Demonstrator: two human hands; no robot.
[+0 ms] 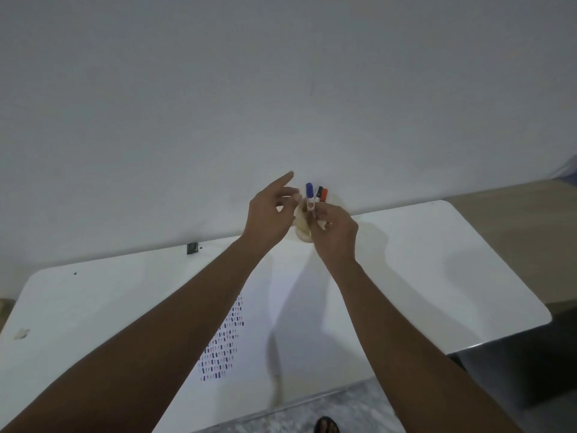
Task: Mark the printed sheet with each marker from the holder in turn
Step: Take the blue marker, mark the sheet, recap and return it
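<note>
Right hand (335, 235): grip closed round the blue-capped marker (310, 198), cap up, barrel upright over the pale holder (302, 229). Black-capped marker (318, 194) and red-capped marker (324, 195) stand just beside it; whether the fingers touch them, cannot tell. Left hand (269, 214): fingers spread apart, holding nothing, forefinger pointing up toward the wall (281, 89), just left of the markers. Holder sits at the far edge of the white counter (437, 260). Printed sheet (265, 323) lies nearer, rows of short coloured strokes showing between the forearms.
</note>
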